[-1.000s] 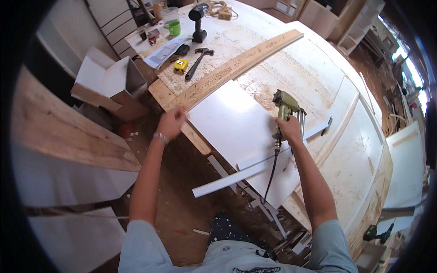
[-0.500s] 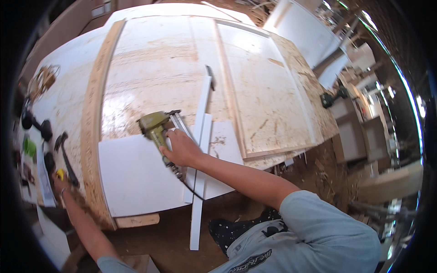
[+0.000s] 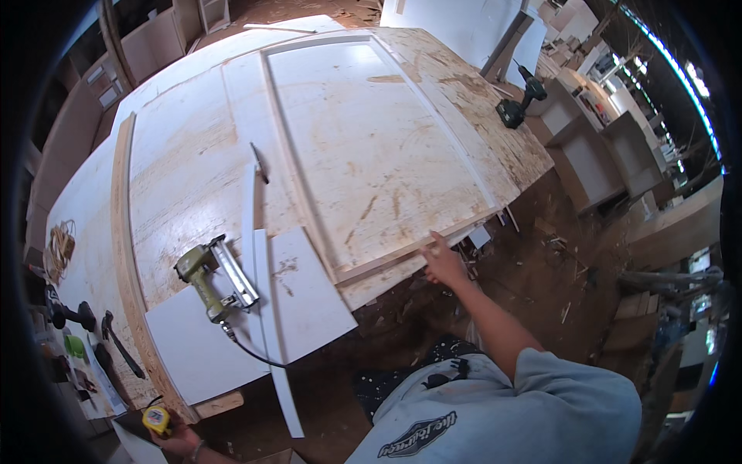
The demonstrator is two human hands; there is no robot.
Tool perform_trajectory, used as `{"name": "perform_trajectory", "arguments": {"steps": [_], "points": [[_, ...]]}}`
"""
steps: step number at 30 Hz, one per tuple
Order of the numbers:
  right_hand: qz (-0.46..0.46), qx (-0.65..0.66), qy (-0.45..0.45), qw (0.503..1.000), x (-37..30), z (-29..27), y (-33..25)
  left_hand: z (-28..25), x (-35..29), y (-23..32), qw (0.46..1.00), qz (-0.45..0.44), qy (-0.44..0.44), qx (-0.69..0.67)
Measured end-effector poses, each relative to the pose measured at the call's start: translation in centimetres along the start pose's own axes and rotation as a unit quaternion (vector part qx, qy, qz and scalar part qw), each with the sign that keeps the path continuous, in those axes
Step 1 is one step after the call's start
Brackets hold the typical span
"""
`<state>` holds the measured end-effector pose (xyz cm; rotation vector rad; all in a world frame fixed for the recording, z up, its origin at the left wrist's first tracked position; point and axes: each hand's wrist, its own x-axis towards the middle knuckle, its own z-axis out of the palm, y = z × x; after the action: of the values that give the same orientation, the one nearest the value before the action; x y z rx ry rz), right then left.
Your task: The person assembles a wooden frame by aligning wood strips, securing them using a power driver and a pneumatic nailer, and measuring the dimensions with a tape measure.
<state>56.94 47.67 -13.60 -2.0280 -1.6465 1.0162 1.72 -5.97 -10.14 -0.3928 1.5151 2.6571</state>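
My left hand (image 3: 179, 439), at the lower left beside the table's near corner, is closed round a yellow tape measure (image 3: 156, 420). My right hand (image 3: 446, 263) has its fingers apart at the near rail of a wooden frame (image 3: 386, 261), its fingertips at the rail's edge. No tool is in it. The olive-green nail gun (image 3: 202, 280) lies on a white panel (image 3: 193, 329), its black hose trailing toward the near edge. Beside it, two narrow white strips (image 3: 270, 325) lie lengthwise, one sticking out past the table's near edge.
A long wooden board (image 3: 124, 209) runs along the table's left part. Left of it lie a hammer (image 3: 120, 346), a drill (image 3: 68, 312) and tangled cord (image 3: 62, 247). Another drill (image 3: 523, 99) stands at the far right corner. Open cabinet boxes (image 3: 591, 151) and scraps lie to the right.
My right hand has let go of the nail gun, which now rests on the panel, and has moved right to the frame. My left hand has picked up the tape measure. The view has shifted right.
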Motion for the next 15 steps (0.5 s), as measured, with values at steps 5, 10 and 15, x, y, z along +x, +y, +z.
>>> {"name": "perform_trajectory", "arguments": {"steps": [5, 10, 15], "points": [[-0.135, -0.086, -0.021, 0.987, 6.5, -2.2, 4.1, 9.7, -17.3, -5.9, 0.955, -0.134, -0.186, -0.189], [-0.089, -0.072, -0.037, 0.993, 8.0, -12.5, 9.2, 19.6, -35.0, -14.4, 0.920, -0.195, -0.283, -0.188], [-0.039, -0.043, 0.091, 0.994, 8.8, -20.3, 20.5, 27.7, -48.1, -23.8, 0.882, -0.326, -0.330, -0.083]]}}
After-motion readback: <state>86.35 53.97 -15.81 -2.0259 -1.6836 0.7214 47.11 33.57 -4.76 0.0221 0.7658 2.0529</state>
